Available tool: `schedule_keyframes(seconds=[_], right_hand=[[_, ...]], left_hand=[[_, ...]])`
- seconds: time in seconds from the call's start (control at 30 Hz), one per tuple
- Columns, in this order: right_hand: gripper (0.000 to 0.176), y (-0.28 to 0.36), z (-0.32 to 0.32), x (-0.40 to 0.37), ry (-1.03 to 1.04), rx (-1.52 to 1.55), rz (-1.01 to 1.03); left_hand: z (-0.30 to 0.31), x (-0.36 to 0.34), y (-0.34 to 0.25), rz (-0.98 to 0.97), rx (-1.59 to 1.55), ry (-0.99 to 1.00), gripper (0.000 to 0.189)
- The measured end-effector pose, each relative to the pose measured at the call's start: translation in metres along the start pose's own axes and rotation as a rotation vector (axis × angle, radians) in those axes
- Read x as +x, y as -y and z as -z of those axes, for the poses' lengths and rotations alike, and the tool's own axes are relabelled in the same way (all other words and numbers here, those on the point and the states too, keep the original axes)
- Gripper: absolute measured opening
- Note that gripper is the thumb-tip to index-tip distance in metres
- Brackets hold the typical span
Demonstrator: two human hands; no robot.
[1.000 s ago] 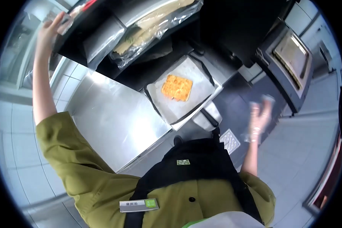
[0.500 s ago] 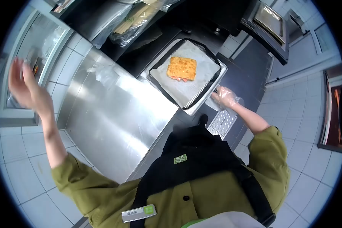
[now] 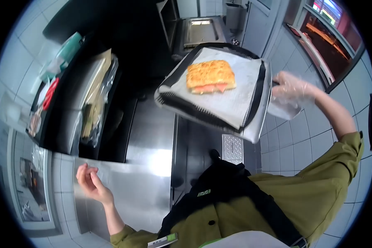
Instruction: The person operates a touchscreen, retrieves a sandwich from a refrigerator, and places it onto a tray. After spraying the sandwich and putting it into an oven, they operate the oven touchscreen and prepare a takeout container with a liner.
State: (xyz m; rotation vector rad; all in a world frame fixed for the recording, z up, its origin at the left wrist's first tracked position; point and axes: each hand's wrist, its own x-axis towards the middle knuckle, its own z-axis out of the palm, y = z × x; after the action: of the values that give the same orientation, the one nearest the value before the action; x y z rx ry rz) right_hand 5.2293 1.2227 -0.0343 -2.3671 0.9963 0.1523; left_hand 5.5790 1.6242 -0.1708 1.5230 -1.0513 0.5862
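Observation:
My right hand (image 3: 291, 87), in a clear plastic glove, is closed on the right edge of a metal tray (image 3: 256, 134) and holds it up in front of me, slightly tilted. Inside the tray lie a black mesh liner (image 3: 202, 116) and a sheet of white baking paper (image 3: 246, 78). On the paper rests a golden-topped sandwich (image 3: 211, 74) with pink slices showing at its near side. My bare left hand (image 3: 91, 184) hovers over the steel counter, fingers loosely bent and apart, with nothing in it.
Below my left hand stretches a steel counter (image 3: 144, 182). A black shelf at left bears plastic-wrapped packs (image 3: 96, 99), red-handled scissors (image 3: 50, 94) and a teal box (image 3: 70, 47). Another steel tray (image 3: 200, 32) sits beyond mine. A metal floor plate (image 3: 232, 149) lies below.
My view has turned to the right. The tray with the sandwich has come up nearer in my right hand. My left hand has swung down from the window to over the counter.

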Motion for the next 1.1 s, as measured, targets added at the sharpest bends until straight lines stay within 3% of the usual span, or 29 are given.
schedule_keyframes(seconds=[0.17,0.27,0.33,0.5,0.6,0.63,0.67,0.77,0.83,1.1], right_hand=[[0.028,-0.059,0.05,0.08,-0.132,-0.206,0.049],[0.029,-0.099,0.065,0.159,-0.331,-0.062,0.198],[0.028,-0.11,0.075,0.202,-0.237,-0.15,0.04],[0.027,-0.164,0.095,0.33,-0.171,-0.132,0.285],[0.025,-0.171,0.106,0.357,-0.092,-0.176,0.261],[0.024,-0.166,0.108,0.362,-0.033,-0.099,0.334],[0.023,-0.161,0.112,0.365,0.031,-0.024,0.4],[0.024,-0.165,0.113,0.353,0.185,0.149,0.339],[0.023,-0.183,0.11,0.367,0.138,0.013,0.416],[0.031,-0.116,0.11,0.459,0.307,0.077,0.61]], left_hand=[[-0.031,0.004,0.007,0.053,0.028,-0.048,0.022],[-0.069,0.006,0.005,0.123,0.074,-0.145,0.023],[-0.097,0.003,0.001,0.133,0.156,-0.182,0.024],[-0.184,0.004,-0.028,0.214,0.286,-0.315,0.025],[-0.221,0.005,-0.064,0.251,0.311,-0.238,0.027],[-0.23,0.006,-0.075,0.18,0.384,-0.194,0.028],[-0.236,0.004,-0.083,0.201,0.406,-0.225,0.028],[-0.243,-0.004,-0.094,0.308,0.413,-0.274,0.028],[-0.264,-0.017,-0.103,0.335,0.408,-0.324,0.028],[-0.293,-0.02,-0.121,0.455,0.386,-0.281,0.023]])
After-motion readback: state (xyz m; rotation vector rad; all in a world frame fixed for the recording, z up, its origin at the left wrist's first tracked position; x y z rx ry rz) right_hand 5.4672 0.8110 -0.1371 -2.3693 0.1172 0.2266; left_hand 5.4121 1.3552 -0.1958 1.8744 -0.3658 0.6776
